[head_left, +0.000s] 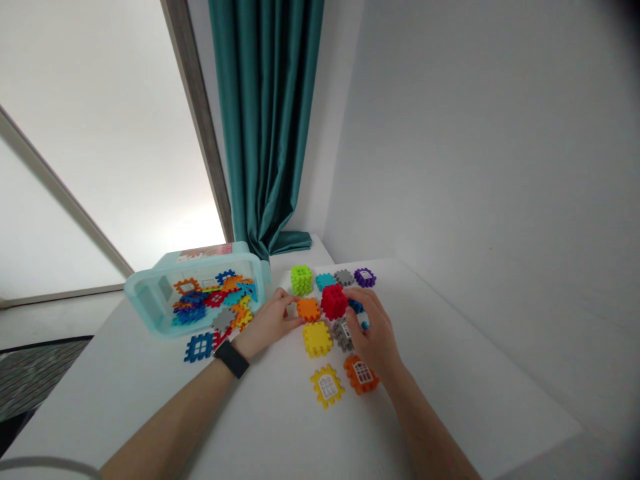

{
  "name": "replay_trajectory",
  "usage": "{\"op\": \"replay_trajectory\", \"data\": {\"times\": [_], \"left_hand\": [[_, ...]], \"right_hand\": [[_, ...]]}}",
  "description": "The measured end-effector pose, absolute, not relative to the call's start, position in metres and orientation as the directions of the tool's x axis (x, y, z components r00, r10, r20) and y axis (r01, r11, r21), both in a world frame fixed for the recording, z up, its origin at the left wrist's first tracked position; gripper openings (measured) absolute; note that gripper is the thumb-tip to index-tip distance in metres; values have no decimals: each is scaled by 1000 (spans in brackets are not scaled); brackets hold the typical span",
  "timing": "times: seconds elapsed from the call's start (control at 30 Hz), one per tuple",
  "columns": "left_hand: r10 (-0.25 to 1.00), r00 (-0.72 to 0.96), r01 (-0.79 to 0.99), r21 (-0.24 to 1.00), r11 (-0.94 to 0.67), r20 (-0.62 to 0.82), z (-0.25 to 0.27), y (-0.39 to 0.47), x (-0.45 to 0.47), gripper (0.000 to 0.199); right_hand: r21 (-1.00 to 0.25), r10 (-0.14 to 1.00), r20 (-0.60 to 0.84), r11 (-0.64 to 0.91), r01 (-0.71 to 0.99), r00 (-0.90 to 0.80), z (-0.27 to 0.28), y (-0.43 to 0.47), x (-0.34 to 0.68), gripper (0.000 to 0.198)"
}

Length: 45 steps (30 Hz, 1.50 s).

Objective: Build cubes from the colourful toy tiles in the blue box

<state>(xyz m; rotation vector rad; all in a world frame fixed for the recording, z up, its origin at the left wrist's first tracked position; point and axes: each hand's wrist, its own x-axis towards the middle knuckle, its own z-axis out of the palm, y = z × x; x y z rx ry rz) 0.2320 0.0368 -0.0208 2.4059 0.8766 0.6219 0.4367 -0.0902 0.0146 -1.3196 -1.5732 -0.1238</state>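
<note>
My left hand (274, 321), with a black band on the wrist, has thumb and fingertips at the left edge of an orange toothed tile (309, 309). A red toothed block (334, 302) is gripped at its right side by thumb and forefinger of my right hand (376, 328). Nearer me are a thick yellow tile (317, 339) and a grey tile (343, 333), partly covered by the right hand. Blue pieces (355, 306) show partly behind the right fingers. Below lie a yellow window tile (327, 386) and an orange window tile (361, 375).
A pale turquoise bin (145, 293) of mixed tiles stands left; a blue window tile (199, 347) lies before it. Behind the hands are a lime green stack (301, 280) and turquoise (325, 282), grey (344, 277) and purple (365, 277) pieces. A wall (475, 200) borders the right.
</note>
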Motion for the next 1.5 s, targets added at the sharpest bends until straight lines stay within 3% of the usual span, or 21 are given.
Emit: {"op": "replay_trajectory", "data": {"times": [0.5, 0.7, 0.97, 1.17, 1.5], "left_hand": [[692, 667, 441, 602, -665, 276, -25, 34, 228, 43], [700, 641, 417, 623, -662, 315, -17, 23, 217, 37], [689, 646, 384, 640, -666, 329, 3, 8, 186, 26], [705, 629, 452, 583, -674, 327, 17, 4, 142, 21], [814, 521, 573, 602, -556, 257, 18, -5, 62, 25]], "right_hand": [[-520, 680, 719, 389, 761, 143, 14, -92, 436, 29], [-635, 728, 655, 386, 669, 202, 8, -90, 438, 29], [-814, 793, 538, 403, 418, 284, 7, -90, 416, 24], [-821, 840, 510, 411, 396, 184, 18, -89, 386, 23], [-788, 884, 466, 435, 435, -40, 22, -77, 319, 31]]}}
